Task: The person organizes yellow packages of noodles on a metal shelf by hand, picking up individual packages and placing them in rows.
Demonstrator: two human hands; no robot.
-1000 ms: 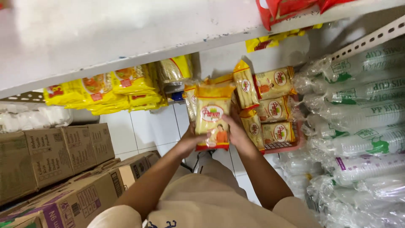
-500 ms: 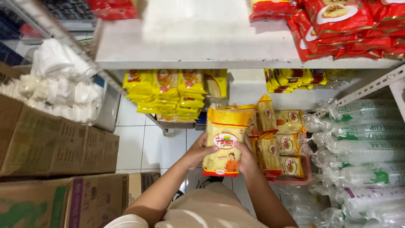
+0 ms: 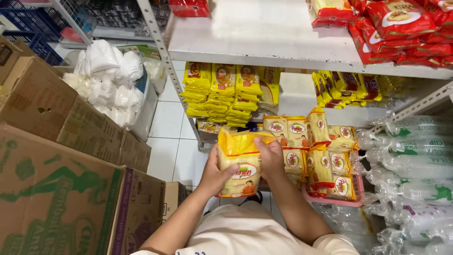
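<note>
Both hands were on one yellow snack packet (image 3: pixel 239 165), held upright at centre frame, in front of the lower shelving and above the white tile floor (image 3: pixel 166 137); left hand (image 3: pixel 214 174) wrapped the packet's left edge, fingers curled behind it, thumb side toward the camera; right hand (image 3: pixel 270 158) gripped the upper right edge, fingers closed over the front face near the red band; the packet's top seal was crumpled and leaning left; just right of it, a pink basket (image 3: pixel 351 200) was packed with matching yellow packets (image 3: pixel 325 156) standing on end, the nearest one touching or just behind the right hand, couldn't tell which; behind, under the white metal shelf (image 3: pixel 264 47), sat stacks of flat yellow packets (image 3: pixel 222 92); red packets (image 3: pixel 406 30) piled on the shelf top at right; sleeves of clear plastic cups (image 3: pixel 410 170) lay stacked at far right; cardboard cartons (image 3: pixel 61 174) lined the left side, with a bin of white plastic bags (image 3: pixel 111 78) beyond them; blue crates (image 3: pixel 23 33) at top left.
</note>
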